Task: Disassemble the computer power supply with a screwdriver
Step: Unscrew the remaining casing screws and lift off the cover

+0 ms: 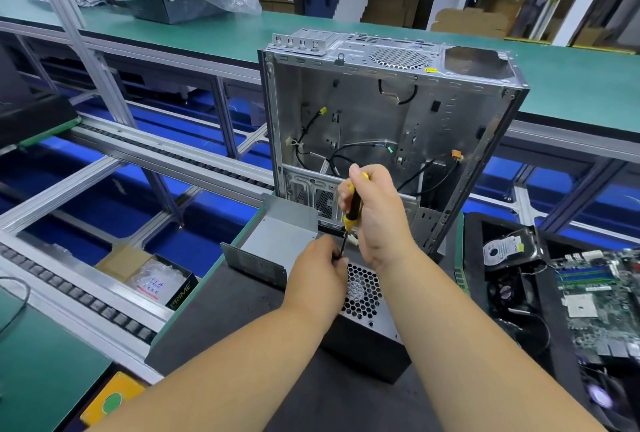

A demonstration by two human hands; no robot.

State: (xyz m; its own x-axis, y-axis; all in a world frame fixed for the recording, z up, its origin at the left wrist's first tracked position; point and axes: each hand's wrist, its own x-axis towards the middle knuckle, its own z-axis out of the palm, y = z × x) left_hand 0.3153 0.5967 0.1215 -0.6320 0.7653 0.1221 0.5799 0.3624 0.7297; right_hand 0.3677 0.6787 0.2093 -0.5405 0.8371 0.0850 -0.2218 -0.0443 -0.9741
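**Two hands work a screwdriver on a power supply**

Head view: low in the centre of the frame, a grey power supply point(363, 303) with a honeycomb fan grille sits on a dark mat on the table point(242, 310). The right hand point(377, 220) has its fingers curled round the black-and-yellow handle of a screwdriver point(351, 209), held nearly upright with the tip at the unit's upper edge. The left hand point(317, 275) pinches the shaft near its tip, fingers curled. Just behind stands an open, gutted computer case point(391, 126) with loose cables. At lower right lie a hard drive point(505, 248) and a motherboard point(599, 303).
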